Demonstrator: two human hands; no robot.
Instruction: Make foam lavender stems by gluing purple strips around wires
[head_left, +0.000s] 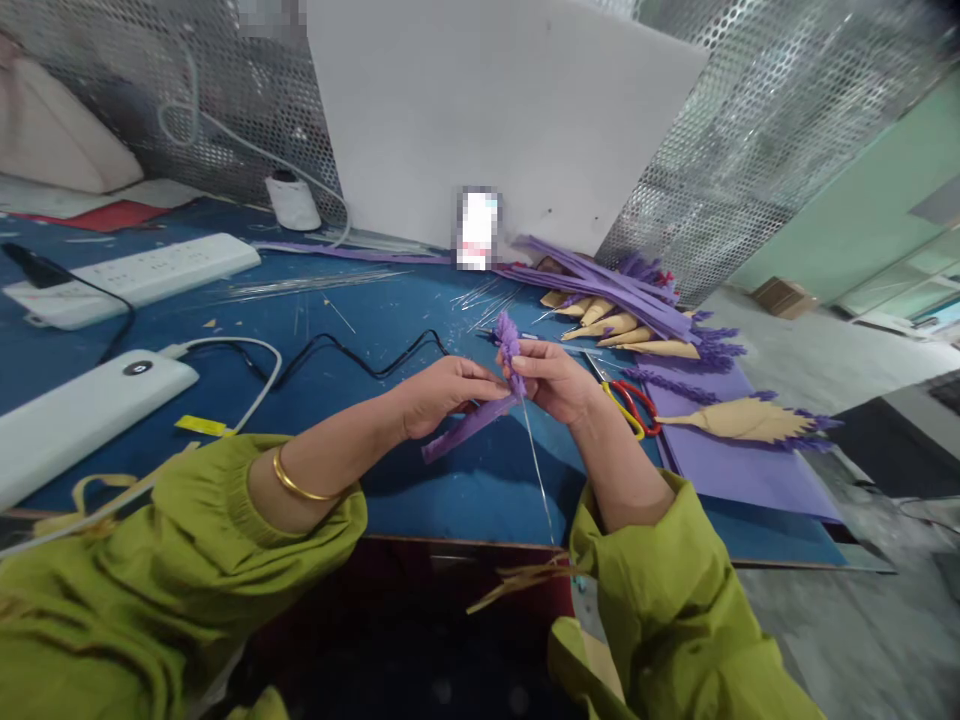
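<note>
Between my fingers, above the blue tabletop, is a purple paper flower spike (507, 335) on a thin wire stem (535, 455) that hangs down toward the table's front edge. My right hand (551, 378) pinches the spike from the right, thumb and fingers closed on it. From the left, my left hand (454, 392) grips a purple paper strip (466, 430) close to where it meets the base of the spike. The strip's loose end slopes down to the left. The left fingertips are partly hidden behind the strip.
Scissors (634, 405) with red and yellow handles lie right of my right hand. Beyond are paper-wrapped purple flowers (615, 325), purple strips (600, 285) and purple sheets (750, 470). Loose wires (315, 283), a black cable (360, 368) and white power strips (142, 275) occupy the left.
</note>
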